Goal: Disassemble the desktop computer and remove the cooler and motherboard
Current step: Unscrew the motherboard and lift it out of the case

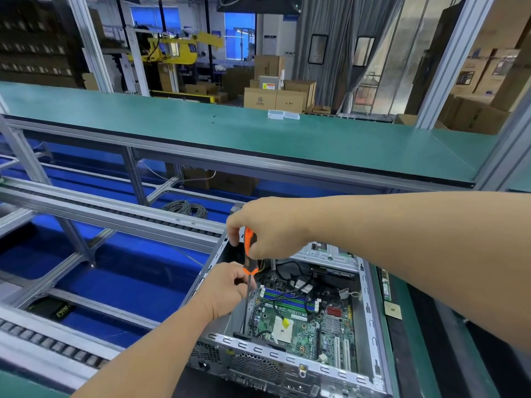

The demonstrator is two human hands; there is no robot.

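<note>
Head view
Case (290, 366): open grey sheet-metal box with perforated rear vents, on the dark mat at the green bench edge.
Motherboard (304, 320): green, flat, seated inside the case under black cables; bare square socket near its middle.
Screwdriver (249, 257): orange-and-black ribbed handle, thin steel shaft, upright, tip down by the case's left wall.
Right hand (270, 225): fingers curled round the handle top.
Left hand (227, 285): fingertips pinched the shaft just below the handle.
</note>
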